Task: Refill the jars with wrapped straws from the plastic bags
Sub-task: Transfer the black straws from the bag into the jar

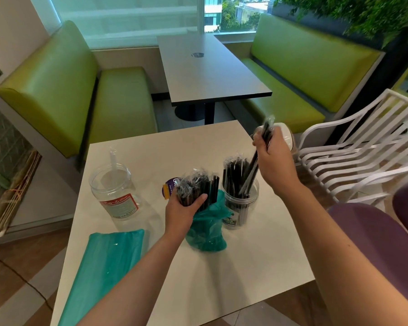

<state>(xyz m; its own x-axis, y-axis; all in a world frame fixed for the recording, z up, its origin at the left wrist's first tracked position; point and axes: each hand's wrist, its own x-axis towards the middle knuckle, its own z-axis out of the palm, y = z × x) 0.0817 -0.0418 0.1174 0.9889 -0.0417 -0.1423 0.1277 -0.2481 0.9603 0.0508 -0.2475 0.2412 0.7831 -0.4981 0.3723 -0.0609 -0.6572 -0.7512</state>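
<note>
On the white table (222, 274) my left hand (183, 210) grips a bundle of black wrapped straws (197, 184) sticking out of a teal plastic bag (209, 229). Just right of it stands a clear jar (240, 208) partly filled with black wrapped straws. My right hand (272, 156) holds a few wrapped straws (260, 149) above that jar, their lower ends inside its mouth. A second clear jar (114, 191) with a red label stands at the left and holds one clear wrapped straw. Another teal bag (104, 269) lies flat at the front left.
A purple lid (169, 188) lies behind the bundle. A white lid or container (286, 135) sits at the table's far right corner. A white slatted chair (363, 149) stands to the right, green booth seats (118, 102) and another table (207, 69) beyond.
</note>
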